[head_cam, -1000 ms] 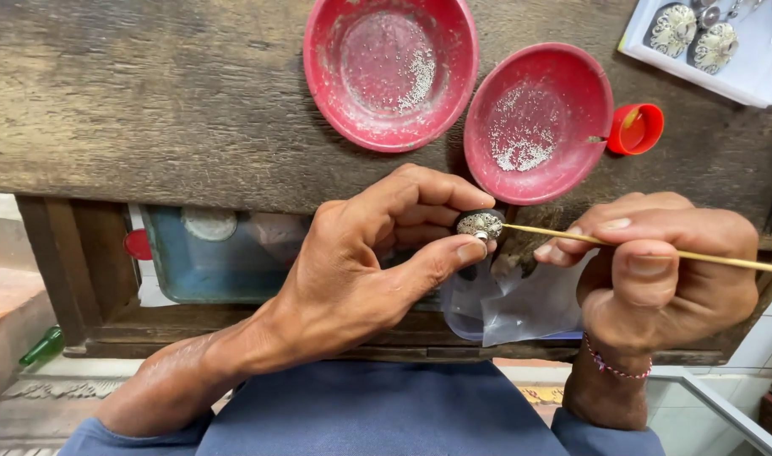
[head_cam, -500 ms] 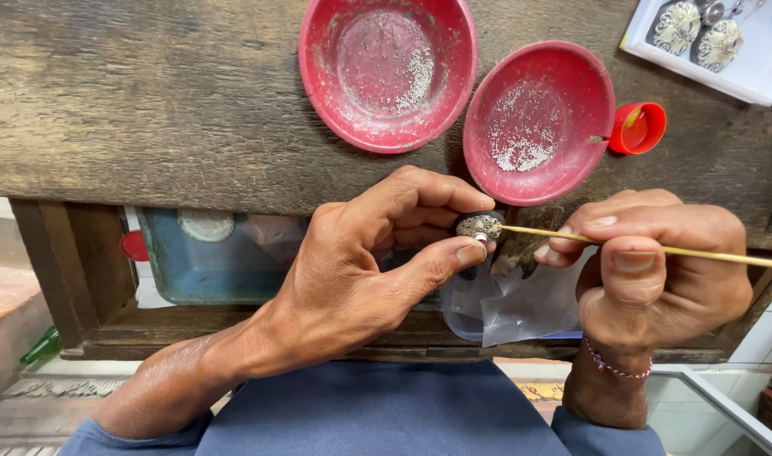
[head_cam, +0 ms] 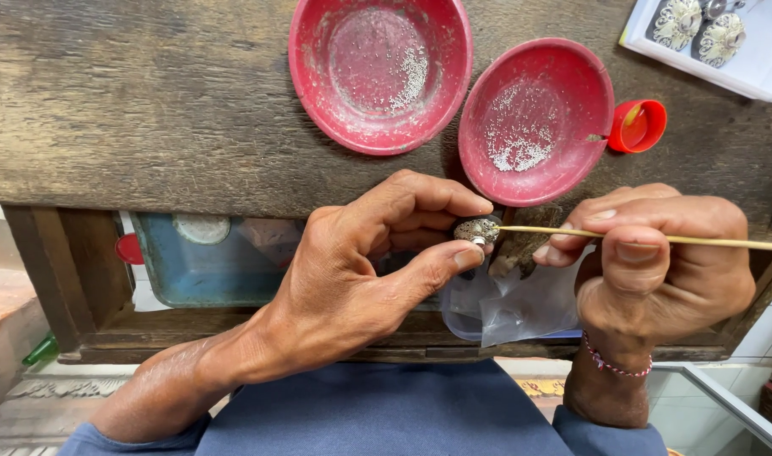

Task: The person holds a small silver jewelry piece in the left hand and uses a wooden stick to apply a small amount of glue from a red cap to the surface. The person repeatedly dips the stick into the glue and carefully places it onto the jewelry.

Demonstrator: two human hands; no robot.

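Little has shifted since the earlier frames: both hands stay in the same spot below the edge of the worn wooden tabletop (head_cam: 149, 110), and the stick's tip remains at the small piece. The left hand (head_cam: 361, 279) is curled nearly closed, pinching a small grey oval ornament (head_cam: 476, 230) between thumb and forefinger, just under the tabletop's front edge. The right hand (head_cam: 656, 270) is closed around a thin wooden stick (head_cam: 656, 239), gripped between thumb and fingers and held almost level, its point touching the ornament's right side. A red-and-white thread bracelet (head_cam: 616, 366) circles the right wrist. On the tabletop above sit two shallow red dishes, the left red dish (head_cam: 318, 51) and the right red dish (head_cam: 487, 160), each dusted with tiny pale beads or grains; which they are cannot be told from this view. A small red cap (head_cam: 638, 127) lies touching the right dish's rim. At the top right corner a white tray (head_cam: 766, 67) holds two finished patterned ovals. Below the hands hang a crumpled clear plastic bag (head_cam: 521, 308) and a blue container (head_cam: 192, 270).
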